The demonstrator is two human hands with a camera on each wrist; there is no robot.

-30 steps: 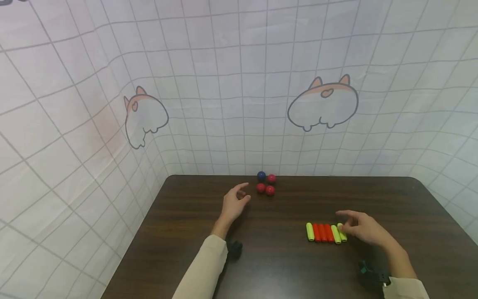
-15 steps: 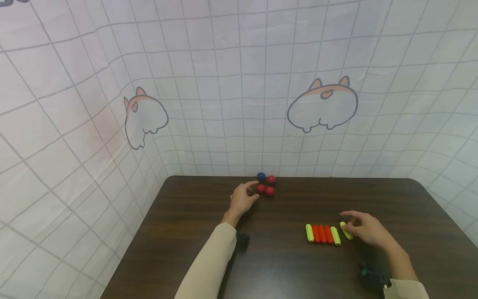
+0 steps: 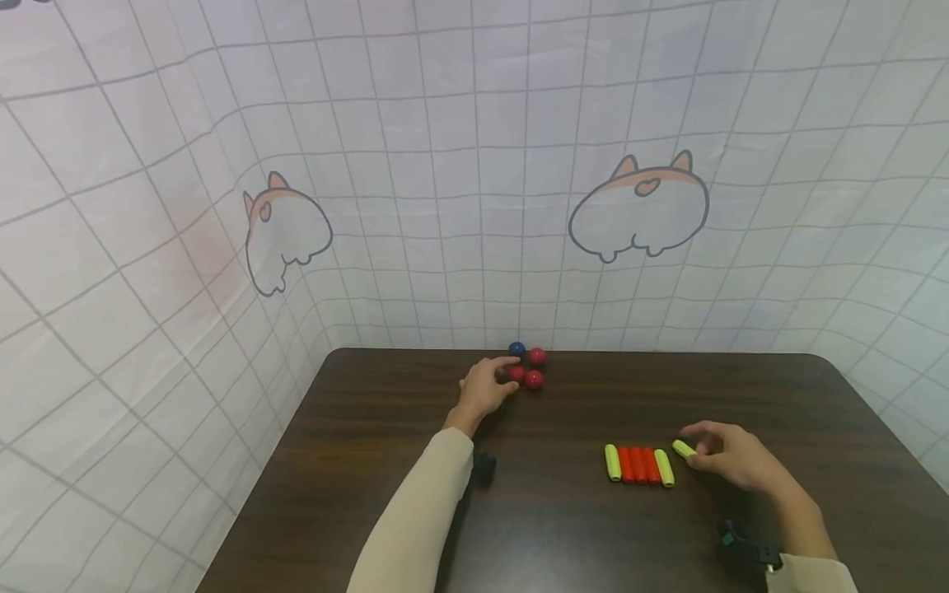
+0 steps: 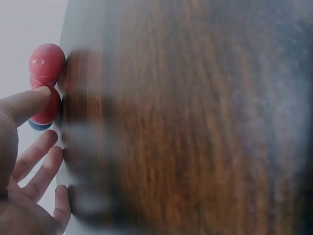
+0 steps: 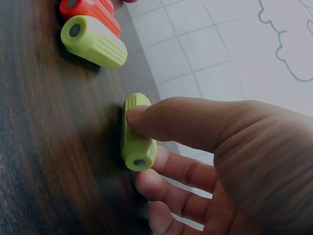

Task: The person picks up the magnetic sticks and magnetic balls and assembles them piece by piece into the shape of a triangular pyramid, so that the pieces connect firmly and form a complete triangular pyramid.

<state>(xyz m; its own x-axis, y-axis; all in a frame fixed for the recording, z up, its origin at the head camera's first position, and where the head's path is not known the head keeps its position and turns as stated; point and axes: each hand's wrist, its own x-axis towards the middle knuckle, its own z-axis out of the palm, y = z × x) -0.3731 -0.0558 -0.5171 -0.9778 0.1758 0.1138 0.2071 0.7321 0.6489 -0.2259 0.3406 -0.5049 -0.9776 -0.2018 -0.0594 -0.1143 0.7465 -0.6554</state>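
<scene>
At the table's far side my left hand (image 3: pixel 482 387) spans the near-left red ball (image 3: pixel 516 374), index finger beyond it and thumb on the near side. In the left wrist view the thumb (image 4: pixel 34 103) overlaps a red ball (image 4: pixel 48 105); a firm grip does not show. On the right, my right hand (image 3: pixel 734 451) pinches a short yellow-green toy rod (image 3: pixel 684 449) between thumb and fingers. This rod (image 5: pixel 138 142) has grooved sides and a dark disc in its end. Left of it lies a row of red rods (image 3: pixel 639 465) with a yellow-green rod (image 3: pixel 664 468) at its right end.
Another yellow-green rod (image 3: pixel 613 463) closes the row's left end. Beside the left hand are a blue ball (image 3: pixel 516 349) and two more red balls, one (image 3: pixel 537 356) far and one (image 3: pixel 534 380) near. A grid-patterned curtain (image 3: pixel 445 247) stands behind the dark wooden table (image 3: pixel 549 527).
The left hand has moved right and away to the red ball. The right hand has drawn the end rod off the row and turned it. The other rods and the balls stay put.
</scene>
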